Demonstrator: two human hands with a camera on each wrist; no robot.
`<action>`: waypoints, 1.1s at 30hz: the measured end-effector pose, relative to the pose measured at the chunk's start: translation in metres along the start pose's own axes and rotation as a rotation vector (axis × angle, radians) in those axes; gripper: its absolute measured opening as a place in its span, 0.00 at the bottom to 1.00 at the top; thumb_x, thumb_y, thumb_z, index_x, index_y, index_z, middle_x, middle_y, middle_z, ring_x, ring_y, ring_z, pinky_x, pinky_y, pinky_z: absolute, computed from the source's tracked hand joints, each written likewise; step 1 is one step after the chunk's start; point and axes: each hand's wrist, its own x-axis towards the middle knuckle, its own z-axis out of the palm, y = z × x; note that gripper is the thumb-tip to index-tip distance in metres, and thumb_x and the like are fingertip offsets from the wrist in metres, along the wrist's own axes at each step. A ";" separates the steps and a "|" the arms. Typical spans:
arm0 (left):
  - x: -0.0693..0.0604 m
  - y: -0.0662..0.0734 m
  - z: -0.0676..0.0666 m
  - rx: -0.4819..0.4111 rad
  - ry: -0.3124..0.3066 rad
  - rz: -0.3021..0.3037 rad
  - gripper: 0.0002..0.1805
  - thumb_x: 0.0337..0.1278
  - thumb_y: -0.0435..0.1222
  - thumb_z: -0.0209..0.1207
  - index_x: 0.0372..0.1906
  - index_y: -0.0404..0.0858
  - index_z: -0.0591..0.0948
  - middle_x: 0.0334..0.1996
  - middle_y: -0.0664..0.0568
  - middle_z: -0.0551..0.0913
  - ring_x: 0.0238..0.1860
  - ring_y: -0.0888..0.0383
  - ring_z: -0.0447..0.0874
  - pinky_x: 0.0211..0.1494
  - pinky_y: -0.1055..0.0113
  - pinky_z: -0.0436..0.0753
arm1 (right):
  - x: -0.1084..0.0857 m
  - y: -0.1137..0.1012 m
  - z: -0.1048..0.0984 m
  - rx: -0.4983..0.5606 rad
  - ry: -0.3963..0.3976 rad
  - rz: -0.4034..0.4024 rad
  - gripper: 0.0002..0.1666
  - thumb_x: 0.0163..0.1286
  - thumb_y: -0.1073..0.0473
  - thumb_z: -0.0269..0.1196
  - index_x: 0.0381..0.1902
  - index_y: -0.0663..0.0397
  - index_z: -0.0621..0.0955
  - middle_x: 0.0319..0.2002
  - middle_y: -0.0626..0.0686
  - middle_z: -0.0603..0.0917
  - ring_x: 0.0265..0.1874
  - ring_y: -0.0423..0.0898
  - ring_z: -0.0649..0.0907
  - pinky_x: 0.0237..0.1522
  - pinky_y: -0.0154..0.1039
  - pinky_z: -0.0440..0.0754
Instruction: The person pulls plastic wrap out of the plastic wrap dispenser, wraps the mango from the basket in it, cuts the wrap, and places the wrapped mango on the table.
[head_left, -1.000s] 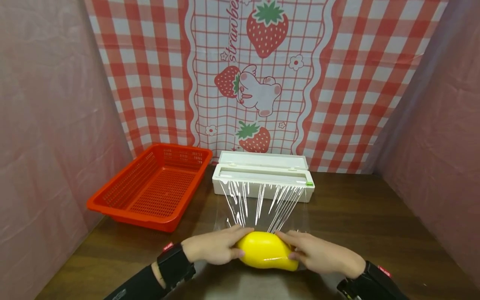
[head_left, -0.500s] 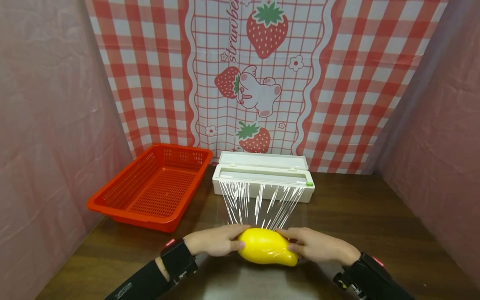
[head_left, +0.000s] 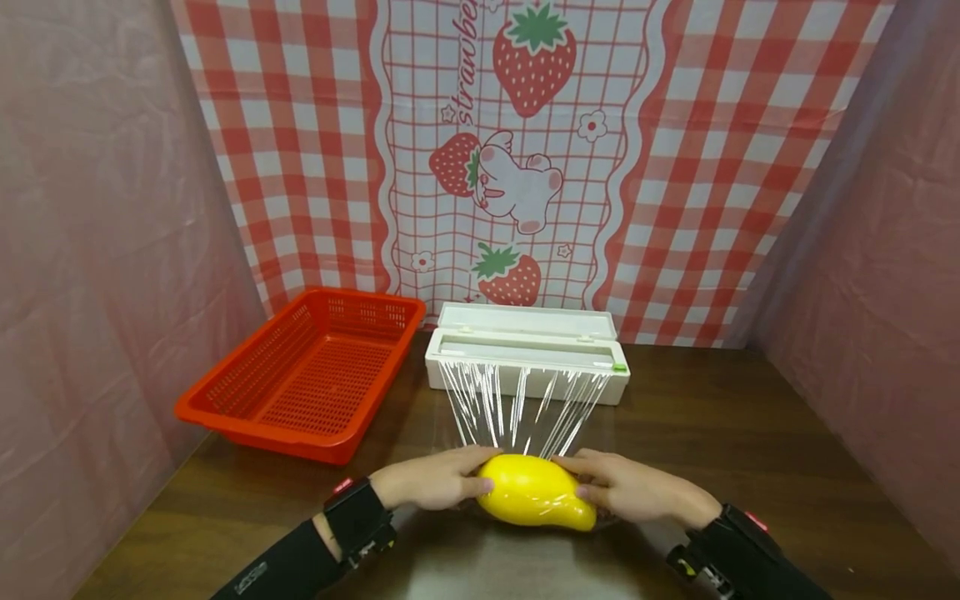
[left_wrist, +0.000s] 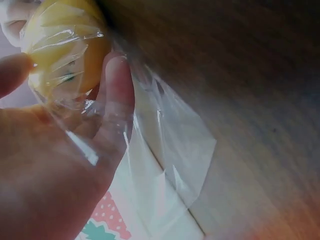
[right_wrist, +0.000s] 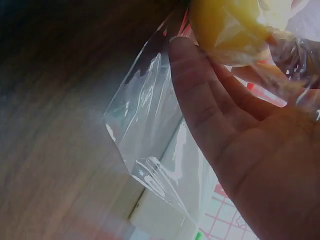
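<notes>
A yellow mango-shaped object (head_left: 534,492), with clear film over it, is held between both hands near the table's front. The left hand (head_left: 438,481) grips its left end, thumb at the near side and fingers along the far side. At its right end the right hand (head_left: 637,490) grips it in the same way. Clear film (head_left: 510,417) stretches in creases from the white dispenser box (head_left: 525,381) to the yellow object. Both wrist views show film around the yellow object (left_wrist: 65,45) and loose film edges (right_wrist: 145,115) beside the fingers.
A red plastic basket (head_left: 348,417) stands at the left of the table (head_left: 720,433). The dispenser's lid (head_left: 525,318) is raised at the back. Behind hangs a checked strawberry cloth (head_left: 697,167), with pink cloth (head_left: 112,208) at both sides.
Over the last second both hands and the yellow object have moved slightly away from the person, towards the dispenser. The film's creases have shifted. Basket and box have stayed put.
</notes>
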 end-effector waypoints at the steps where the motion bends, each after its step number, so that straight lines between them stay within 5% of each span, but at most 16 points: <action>1: 0.000 0.000 0.000 -0.001 0.006 -0.003 0.32 0.74 0.46 0.51 0.76 0.39 0.65 0.72 0.46 0.70 0.68 0.55 0.69 0.71 0.56 0.69 | 0.000 0.000 0.000 -0.002 0.007 0.001 0.29 0.79 0.56 0.56 0.73 0.60 0.71 0.48 0.48 0.78 0.43 0.40 0.76 0.41 0.36 0.77; 7: 0.001 -0.002 0.000 -0.009 0.026 0.003 0.31 0.73 0.47 0.51 0.76 0.44 0.66 0.73 0.48 0.69 0.65 0.57 0.70 0.66 0.59 0.73 | -0.004 -0.001 -0.004 -0.031 0.078 0.018 0.27 0.81 0.56 0.53 0.71 0.64 0.72 0.63 0.58 0.80 0.57 0.48 0.80 0.56 0.42 0.79; 10: 0.002 -0.003 0.000 -0.012 0.032 0.016 0.28 0.73 0.46 0.51 0.74 0.46 0.68 0.70 0.50 0.72 0.61 0.59 0.73 0.60 0.62 0.75 | -0.005 -0.006 -0.004 -0.074 0.175 0.012 0.24 0.80 0.59 0.55 0.67 0.66 0.75 0.59 0.60 0.83 0.55 0.51 0.83 0.53 0.44 0.82; 13: 0.002 -0.004 0.000 -0.023 0.034 0.027 0.27 0.73 0.45 0.51 0.73 0.47 0.69 0.68 0.50 0.74 0.56 0.60 0.75 0.54 0.65 0.77 | -0.005 -0.016 0.001 -0.190 0.316 -0.068 0.16 0.75 0.62 0.62 0.56 0.62 0.83 0.49 0.53 0.86 0.47 0.47 0.85 0.46 0.42 0.84; 17: 0.002 -0.006 0.000 -0.038 0.030 0.017 0.27 0.73 0.45 0.51 0.74 0.48 0.69 0.68 0.48 0.74 0.49 0.62 0.77 0.47 0.67 0.79 | -0.006 -0.033 0.015 -0.403 0.439 -0.271 0.09 0.64 0.63 0.72 0.42 0.52 0.87 0.41 0.43 0.83 0.39 0.39 0.81 0.40 0.36 0.84; 23: 0.003 -0.006 0.000 -0.027 0.033 0.013 0.27 0.74 0.47 0.51 0.73 0.49 0.69 0.67 0.51 0.75 0.54 0.61 0.75 0.56 0.64 0.76 | -0.006 -0.046 0.032 -0.657 0.425 -0.443 0.15 0.58 0.56 0.77 0.42 0.52 0.88 0.44 0.45 0.82 0.42 0.40 0.80 0.42 0.36 0.83; 27: 0.003 -0.006 -0.001 -0.039 0.026 0.021 0.27 0.74 0.46 0.51 0.73 0.48 0.69 0.67 0.51 0.76 0.54 0.61 0.76 0.57 0.63 0.76 | -0.006 -0.043 0.038 -0.765 0.409 -0.418 0.19 0.57 0.55 0.77 0.46 0.51 0.87 0.47 0.46 0.81 0.44 0.43 0.80 0.44 0.40 0.84; 33: 0.003 -0.005 -0.001 -0.086 0.011 0.027 0.26 0.74 0.44 0.51 0.73 0.48 0.69 0.64 0.51 0.77 0.41 0.63 0.78 0.44 0.67 0.79 | -0.007 -0.036 0.040 -0.830 0.387 -0.340 0.27 0.58 0.52 0.77 0.55 0.52 0.84 0.53 0.51 0.80 0.51 0.47 0.80 0.49 0.46 0.85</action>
